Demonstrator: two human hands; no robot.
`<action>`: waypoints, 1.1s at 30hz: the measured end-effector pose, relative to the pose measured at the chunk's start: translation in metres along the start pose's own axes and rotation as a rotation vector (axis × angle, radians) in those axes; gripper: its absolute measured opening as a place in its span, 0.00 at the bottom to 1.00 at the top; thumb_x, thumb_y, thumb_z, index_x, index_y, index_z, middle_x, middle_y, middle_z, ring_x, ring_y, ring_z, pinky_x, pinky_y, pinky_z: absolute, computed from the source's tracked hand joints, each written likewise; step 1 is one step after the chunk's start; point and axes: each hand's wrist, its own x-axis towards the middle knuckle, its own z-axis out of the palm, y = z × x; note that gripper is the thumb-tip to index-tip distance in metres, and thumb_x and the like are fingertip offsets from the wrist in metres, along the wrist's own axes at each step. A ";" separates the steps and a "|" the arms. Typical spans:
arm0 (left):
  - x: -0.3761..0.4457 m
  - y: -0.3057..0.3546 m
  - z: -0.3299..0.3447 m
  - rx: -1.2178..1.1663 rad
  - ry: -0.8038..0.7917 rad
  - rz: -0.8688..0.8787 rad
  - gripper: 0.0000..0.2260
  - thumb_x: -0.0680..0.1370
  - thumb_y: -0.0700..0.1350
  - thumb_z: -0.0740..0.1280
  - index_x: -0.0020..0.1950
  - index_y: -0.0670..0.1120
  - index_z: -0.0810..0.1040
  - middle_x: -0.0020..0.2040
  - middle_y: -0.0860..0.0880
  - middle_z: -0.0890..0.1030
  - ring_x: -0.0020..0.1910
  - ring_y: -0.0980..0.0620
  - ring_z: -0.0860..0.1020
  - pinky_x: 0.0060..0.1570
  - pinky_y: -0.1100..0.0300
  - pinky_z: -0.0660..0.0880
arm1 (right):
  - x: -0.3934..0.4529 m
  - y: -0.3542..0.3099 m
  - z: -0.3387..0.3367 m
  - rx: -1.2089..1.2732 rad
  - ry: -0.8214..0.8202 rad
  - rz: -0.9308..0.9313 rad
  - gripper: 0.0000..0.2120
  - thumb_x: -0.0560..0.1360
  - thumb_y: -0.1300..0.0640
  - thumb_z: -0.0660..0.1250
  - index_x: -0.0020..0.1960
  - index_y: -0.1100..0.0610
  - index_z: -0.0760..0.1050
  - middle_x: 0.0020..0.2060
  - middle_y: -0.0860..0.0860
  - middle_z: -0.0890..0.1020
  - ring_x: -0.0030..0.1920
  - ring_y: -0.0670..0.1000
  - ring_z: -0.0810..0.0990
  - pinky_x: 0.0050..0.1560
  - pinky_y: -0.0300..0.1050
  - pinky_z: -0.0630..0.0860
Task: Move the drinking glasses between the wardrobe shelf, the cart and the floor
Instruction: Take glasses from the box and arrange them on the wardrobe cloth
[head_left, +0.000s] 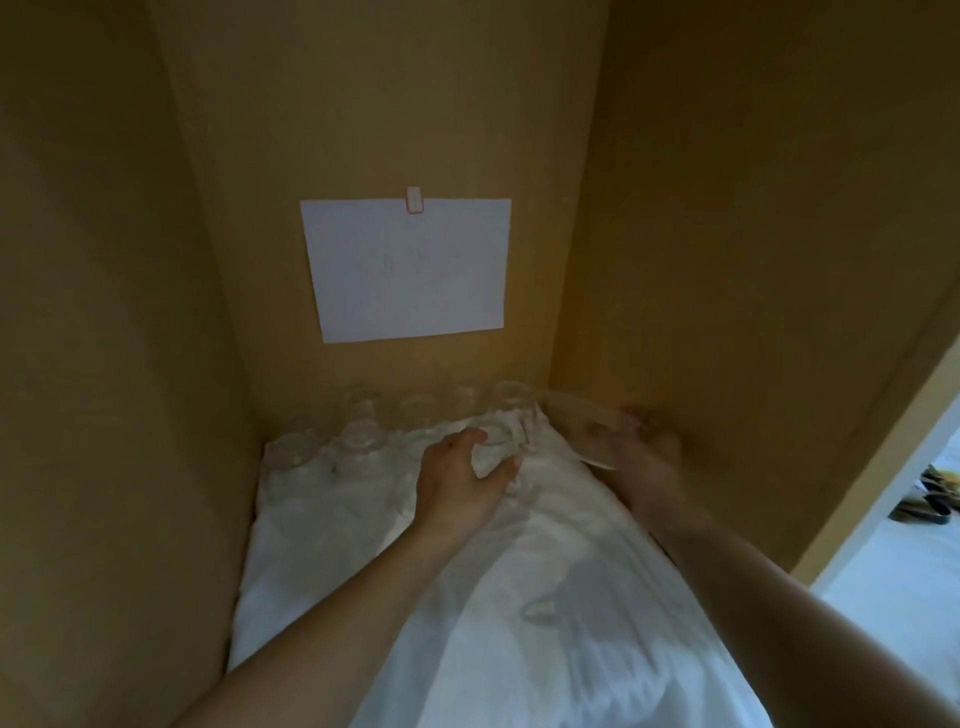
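Left hand (462, 467) grips glass (496, 441) on white cloth (519, 597); right hand (639, 457) holds blurred glass (582, 431).

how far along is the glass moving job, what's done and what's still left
Several glasses already stand in rows at the back of the shelf's white cloth. In hand: the left hand grips one glass by that group, and the right hand holds another glass tilted near the right wall. One more glass sits apart nearer the front. Cart and floor are out of view, so the remainder is unclear.
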 end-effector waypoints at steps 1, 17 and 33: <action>0.002 -0.003 -0.002 0.053 0.009 0.017 0.26 0.74 0.64 0.71 0.68 0.52 0.77 0.68 0.50 0.77 0.70 0.49 0.70 0.63 0.60 0.67 | 0.007 0.001 0.002 -0.102 0.025 -0.065 0.25 0.65 0.57 0.81 0.60 0.52 0.76 0.55 0.53 0.83 0.46 0.49 0.84 0.45 0.46 0.80; 0.050 -0.036 0.005 0.609 -0.027 0.274 0.28 0.77 0.59 0.69 0.73 0.47 0.73 0.71 0.46 0.75 0.72 0.44 0.69 0.73 0.52 0.64 | 0.075 0.038 0.049 -1.183 -0.366 -0.513 0.37 0.62 0.61 0.82 0.69 0.50 0.77 0.66 0.52 0.78 0.62 0.53 0.79 0.55 0.44 0.79; 0.052 -0.060 0.025 0.814 -0.145 0.241 0.30 0.77 0.58 0.68 0.76 0.49 0.69 0.77 0.47 0.68 0.77 0.46 0.63 0.77 0.53 0.56 | 0.099 0.046 0.056 -1.287 -0.490 -0.489 0.42 0.69 0.55 0.79 0.78 0.48 0.64 0.75 0.49 0.68 0.73 0.54 0.69 0.69 0.45 0.67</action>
